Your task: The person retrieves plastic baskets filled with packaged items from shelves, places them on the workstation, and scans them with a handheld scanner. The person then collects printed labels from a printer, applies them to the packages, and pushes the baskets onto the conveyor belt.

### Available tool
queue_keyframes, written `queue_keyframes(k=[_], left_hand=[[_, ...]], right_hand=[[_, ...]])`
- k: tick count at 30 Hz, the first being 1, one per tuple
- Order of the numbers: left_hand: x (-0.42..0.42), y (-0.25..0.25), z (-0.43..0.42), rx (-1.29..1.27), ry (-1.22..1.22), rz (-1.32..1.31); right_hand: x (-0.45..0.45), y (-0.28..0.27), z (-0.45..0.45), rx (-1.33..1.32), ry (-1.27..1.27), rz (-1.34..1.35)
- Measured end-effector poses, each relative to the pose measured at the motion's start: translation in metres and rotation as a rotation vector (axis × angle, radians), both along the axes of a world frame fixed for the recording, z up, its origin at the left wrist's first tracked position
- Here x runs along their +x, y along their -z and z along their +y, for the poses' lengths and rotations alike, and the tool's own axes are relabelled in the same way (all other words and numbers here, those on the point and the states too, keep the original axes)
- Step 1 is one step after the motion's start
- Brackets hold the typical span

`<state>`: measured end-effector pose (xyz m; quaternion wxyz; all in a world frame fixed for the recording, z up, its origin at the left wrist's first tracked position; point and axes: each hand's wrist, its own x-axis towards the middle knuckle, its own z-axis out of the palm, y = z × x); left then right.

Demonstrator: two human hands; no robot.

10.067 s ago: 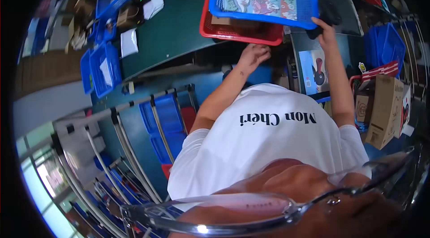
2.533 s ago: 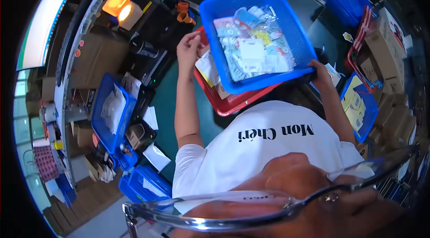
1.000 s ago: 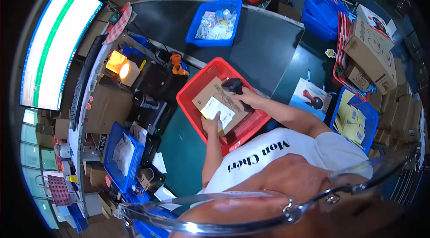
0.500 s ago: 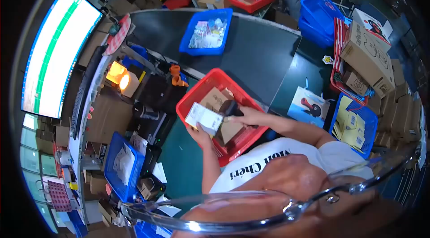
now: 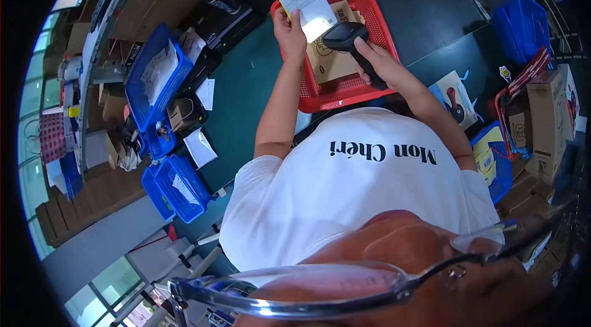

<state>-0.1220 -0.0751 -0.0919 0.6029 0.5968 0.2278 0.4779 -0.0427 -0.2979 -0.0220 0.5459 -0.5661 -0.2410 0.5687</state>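
In my left hand (image 5: 290,32) is a small stack of white printed labels (image 5: 301,4) with a yellow edge, gripped between thumb and fingers. My right hand (image 5: 381,63) is wrapped round the handle of a black barcode scanner (image 5: 346,37). The scanner's head faces the labels, and a bright patch of light falls on their lower corner. Both hands are over a red plastic basket (image 5: 326,103). Inside it lies a flat brown cardboard box (image 5: 330,67) with dark print, partly covered by the scanner and labels.
Blue bins (image 5: 184,63) with papers stand on the left beside dark equipment. At the right are a penguin-printed bag (image 5: 454,96), a blue basket (image 5: 503,173) with yellow packets, and cardboard boxes (image 5: 545,124). A loose white paper (image 5: 200,147) lies on the green surface.
The view has tilted down toward my body. The scanner, formerly lower beside the labels, now points at them, and its light shows on them.
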Motion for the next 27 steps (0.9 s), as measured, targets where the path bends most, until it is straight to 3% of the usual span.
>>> queue_keyframes(k=[20,23,24,26,27], left_hand=[[-0.001,-0.001,-0.004,-0.006,0.094,-0.03],[-0.003,0.001,-0.002,0.106,0.018,0.104],[-0.002,0.001,-0.005,0.066,0.065,0.012],[-0.004,0.06,0.013,-0.123,0.115,0.159],[-0.007,0.086,0.016,0.024,0.047,0.357]], right_hand=[[0.0,0.0,-0.007,0.044,0.115,-0.012],[0.0,0.002,-0.007,0.007,0.161,0.014],[0.002,0.011,-0.007,0.062,0.195,0.045],[0.013,0.024,-0.008,0.025,0.191,-0.094],[0.019,0.032,-0.01,-0.031,0.215,-0.271]])
